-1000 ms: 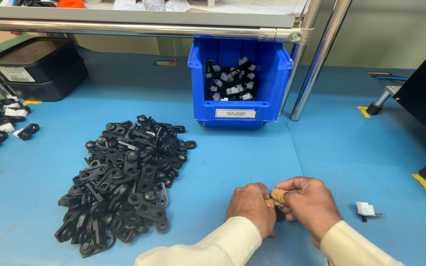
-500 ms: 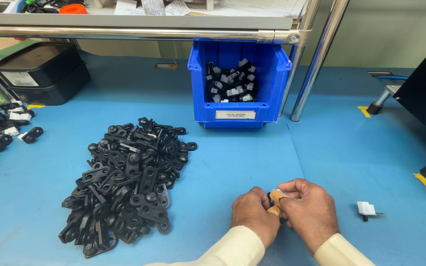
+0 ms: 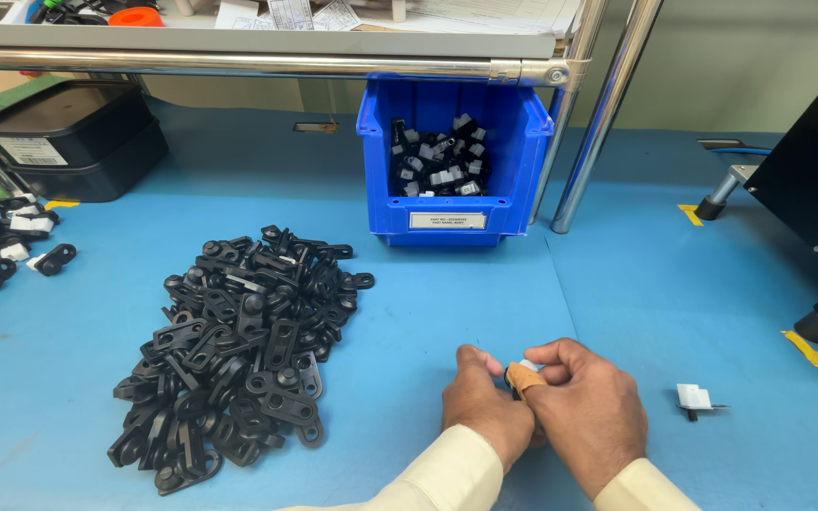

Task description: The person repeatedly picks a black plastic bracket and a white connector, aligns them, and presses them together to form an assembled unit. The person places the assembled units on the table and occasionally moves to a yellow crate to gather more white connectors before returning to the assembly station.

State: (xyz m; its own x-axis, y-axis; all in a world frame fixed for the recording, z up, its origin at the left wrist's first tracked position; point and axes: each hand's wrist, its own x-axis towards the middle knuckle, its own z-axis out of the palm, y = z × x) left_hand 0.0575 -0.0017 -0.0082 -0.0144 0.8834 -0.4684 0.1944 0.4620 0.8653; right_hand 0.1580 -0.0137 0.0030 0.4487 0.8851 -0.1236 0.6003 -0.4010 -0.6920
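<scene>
Hands unmoved since earlier, lower centre: left hand [image 3: 485, 402] and right hand [image 3: 587, 412] pinch small part [image 3: 525, 369]; its axis hidden.

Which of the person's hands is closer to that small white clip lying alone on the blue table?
The right hand. The white clip lies just off its outer side, untouched. The left hand sits farther away, beyond the right one.
</scene>
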